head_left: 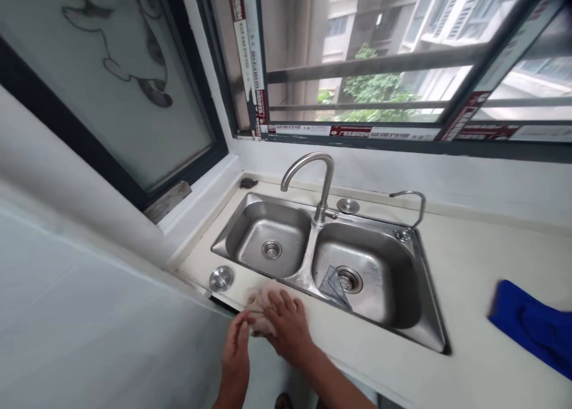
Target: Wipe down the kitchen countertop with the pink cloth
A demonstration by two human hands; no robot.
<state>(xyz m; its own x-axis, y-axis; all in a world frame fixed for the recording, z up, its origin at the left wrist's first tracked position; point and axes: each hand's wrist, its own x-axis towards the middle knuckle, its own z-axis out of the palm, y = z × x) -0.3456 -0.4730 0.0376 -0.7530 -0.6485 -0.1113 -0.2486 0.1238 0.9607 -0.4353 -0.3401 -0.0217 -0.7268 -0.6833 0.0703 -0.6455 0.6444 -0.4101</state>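
A pale, crumpled cloth (258,306) is bunched at the front edge of the counter, just before the sink. My right hand (288,322) lies over the cloth with its fingers curled onto it. My left hand (238,343) is at the cloth's left side, fingers bent and pinching its edge. Close behind the hands is the double-bowl steel sink (308,260). A round metal drain stopper (221,278) sits on the counter to the left of the cloth. In the right bowl a grey, flat piece (334,287) lies partly over the drain.
A tall curved faucet (328,183) rises behind the sink, with a small thin spout (422,206) to its right. Another metal stopper (348,205) and a dark scrap (248,183) lie at the back. A blue cloth (531,325) rests on the right counter. The wall (80,314) is close on the left.
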